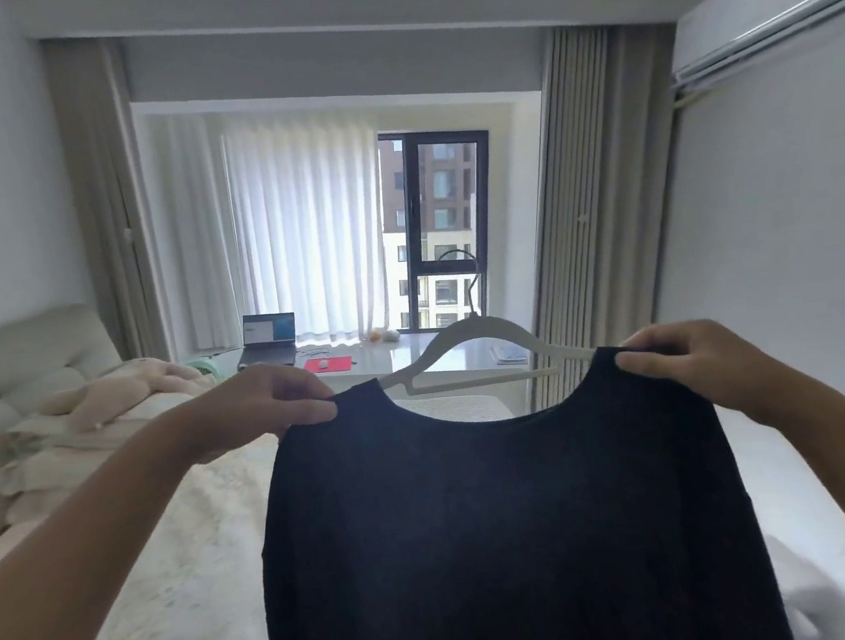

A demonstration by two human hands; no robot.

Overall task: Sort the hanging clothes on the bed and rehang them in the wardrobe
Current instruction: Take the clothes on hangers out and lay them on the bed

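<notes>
1. While the dark top (506,518) hangs in front of the person above the bed (187,574), each hand pinches one shoulder: the left hand (273,403) has its thumb and fingers closed on the left shoulder edge, and the right hand (683,364) is curled round the right shoulder edge.
2. The white hanger (470,354) sits behind the neckline, tilted. Its right end runs in at the right shoulder by the right hand, while its left end shows outside the collar. It looks only half seated.
3. The fabric looks soft and limp. It drapes straight down from the two pinch points with no stiffness of its own, so it will probably sag or fold wherever it is let go.
4. It seems light, since two fingertip pinches carry it without visible strain. The knit looks matte rather than slick, yet a wide neck like this could slide off a smooth hanger arm.
5. The shoulder seams are the sound places to hold, since they keep the top spread and the neck open for the hanger's free end.
6. For carrying to the wardrobe, which is not in view, the hanger's hook or neck would be the better grip, once both shoulders rest on its arms.
</notes>
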